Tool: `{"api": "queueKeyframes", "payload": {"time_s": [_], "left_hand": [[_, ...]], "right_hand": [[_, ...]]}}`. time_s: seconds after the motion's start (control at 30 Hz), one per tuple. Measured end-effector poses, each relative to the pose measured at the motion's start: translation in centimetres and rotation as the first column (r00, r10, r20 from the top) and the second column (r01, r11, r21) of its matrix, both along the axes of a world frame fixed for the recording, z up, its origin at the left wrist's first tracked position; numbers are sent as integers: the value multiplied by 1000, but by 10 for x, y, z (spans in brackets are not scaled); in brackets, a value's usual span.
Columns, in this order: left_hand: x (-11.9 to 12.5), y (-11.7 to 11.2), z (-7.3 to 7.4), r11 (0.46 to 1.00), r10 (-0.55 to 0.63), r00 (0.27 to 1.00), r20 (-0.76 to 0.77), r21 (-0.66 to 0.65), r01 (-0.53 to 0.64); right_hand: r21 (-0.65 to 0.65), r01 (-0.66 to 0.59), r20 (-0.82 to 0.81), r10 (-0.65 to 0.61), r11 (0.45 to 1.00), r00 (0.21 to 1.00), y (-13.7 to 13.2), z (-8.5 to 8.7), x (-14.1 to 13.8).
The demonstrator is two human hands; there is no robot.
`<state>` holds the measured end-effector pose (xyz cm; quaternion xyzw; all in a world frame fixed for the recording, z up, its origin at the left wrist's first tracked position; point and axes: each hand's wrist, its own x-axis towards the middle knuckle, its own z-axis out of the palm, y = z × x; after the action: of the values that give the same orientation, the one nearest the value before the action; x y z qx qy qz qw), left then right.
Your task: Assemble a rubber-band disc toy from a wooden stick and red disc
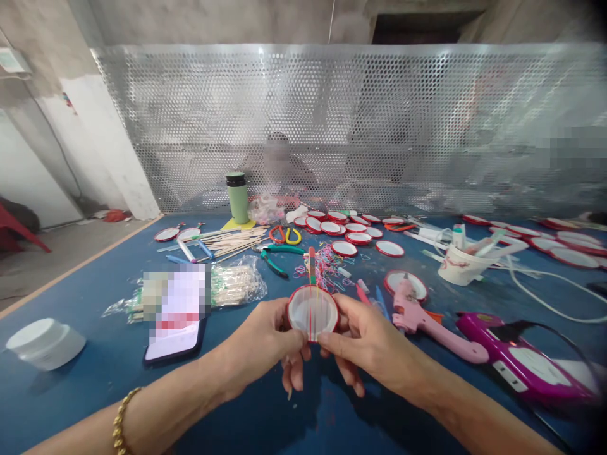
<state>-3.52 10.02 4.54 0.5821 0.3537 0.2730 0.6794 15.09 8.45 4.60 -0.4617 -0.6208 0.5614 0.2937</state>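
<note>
Between my two hands is a round red-rimmed disc [300, 309] with a pale, translucent face. A narrow striped stick [312, 266] stands up from its top edge, and a thin red line runs down the face. My left hand [271, 330] pinches the left and lower rim between thumb and fingers. On the opposite side my right hand [361, 330] grips the rim, its thumb at the lower edge. Just beyond the disc lies a tangle of coloured rubber bands [327, 268]. A pink glue gun [429, 325] rests on another red-rimmed disc, right of my right hand.
To the left are a phone [177, 316], a white jar [45, 343] and bagged sticks [237, 282]. Pliers [275, 259], loose sticks [237, 242], a green tumbler [238, 199] and several discs [358, 237] lie farther back. A paper cup [458, 268] and purple power strip [526, 360] stand right.
</note>
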Motion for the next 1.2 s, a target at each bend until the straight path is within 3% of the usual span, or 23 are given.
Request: {"api": "queueKeyframes", "payload": {"time_s": [0.3,0.9,1.2], "left_hand": [[0,-2,-1,1000,-4,999,-33,-22,3],[-2,-2,1,997,-48,997,55,-65,51],[-2,-3,3,999,-25,1000,-1,-38,25]], "right_hand": [[-11,-11,2,11,1000,1000,1,0,1],[16,-28,-8,28,999,1000,0,3,1],[6,-37,-17,37,999,999,-2,2,1]]}}
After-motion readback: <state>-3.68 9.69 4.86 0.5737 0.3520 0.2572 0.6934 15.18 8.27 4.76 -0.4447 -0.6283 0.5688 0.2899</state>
